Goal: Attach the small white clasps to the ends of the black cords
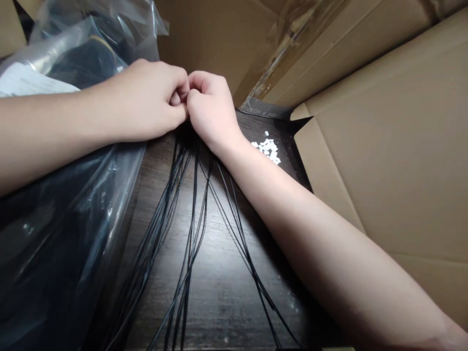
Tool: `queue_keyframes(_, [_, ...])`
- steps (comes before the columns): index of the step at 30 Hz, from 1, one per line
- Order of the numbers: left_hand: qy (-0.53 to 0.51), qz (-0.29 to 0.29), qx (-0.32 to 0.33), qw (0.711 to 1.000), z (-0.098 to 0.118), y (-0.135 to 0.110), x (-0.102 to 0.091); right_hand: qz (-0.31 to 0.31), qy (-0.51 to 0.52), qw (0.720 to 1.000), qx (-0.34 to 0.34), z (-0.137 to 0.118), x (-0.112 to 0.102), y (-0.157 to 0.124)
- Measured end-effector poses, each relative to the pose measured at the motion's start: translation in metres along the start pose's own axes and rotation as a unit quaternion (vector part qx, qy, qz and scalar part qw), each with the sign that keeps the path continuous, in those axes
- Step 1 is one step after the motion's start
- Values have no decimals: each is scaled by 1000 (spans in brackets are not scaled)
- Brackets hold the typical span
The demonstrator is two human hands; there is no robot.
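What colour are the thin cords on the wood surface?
Black; the cords show best in the head view, against the dark wood surface.

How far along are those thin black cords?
Done, it seems: small white bits sit piled on the dark wood-grain tabletop. In hand: the left hand and the right hand pinch together where the thin black cords converge, the grip itself hidden. Left: the cords' lower lengths lie loose and spread across the tabletop.

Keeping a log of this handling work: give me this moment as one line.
Hands: left hand and right hand pinched together | Cords: black cords run up under them | Surface: dark wood | Beside: plastic bag, cardboard
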State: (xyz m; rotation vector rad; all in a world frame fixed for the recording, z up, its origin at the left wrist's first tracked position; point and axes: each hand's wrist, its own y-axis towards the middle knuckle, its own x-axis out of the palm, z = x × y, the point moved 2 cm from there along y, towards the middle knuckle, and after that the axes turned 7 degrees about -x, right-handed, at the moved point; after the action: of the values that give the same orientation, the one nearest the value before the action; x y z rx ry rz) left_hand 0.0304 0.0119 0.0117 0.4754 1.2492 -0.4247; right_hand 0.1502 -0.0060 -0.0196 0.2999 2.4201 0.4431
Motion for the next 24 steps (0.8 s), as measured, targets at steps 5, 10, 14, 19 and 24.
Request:
queue_keyframes(5, [-3,1,3,1000,-1,0,1,3,16,1000,-11,2,0,0])
queue_keyframes(10, [-15,2,-5,1000,-2,0,1,2,7,1000,-9,-1,1,-1])
queue_keyframes(14, [-20,4,3,1000,-3,-1,1,2,10,1000,-4,-2,1,-2])
queue_keyframes(19, [-21,1,-1,1000,-2,-1,2,4,10,1000,-2,-1,1,-1])
queue_keyframes(24, [-26,-4,-1,1000,-2,-1,2,8,16,1000,0,-2,1,-2])
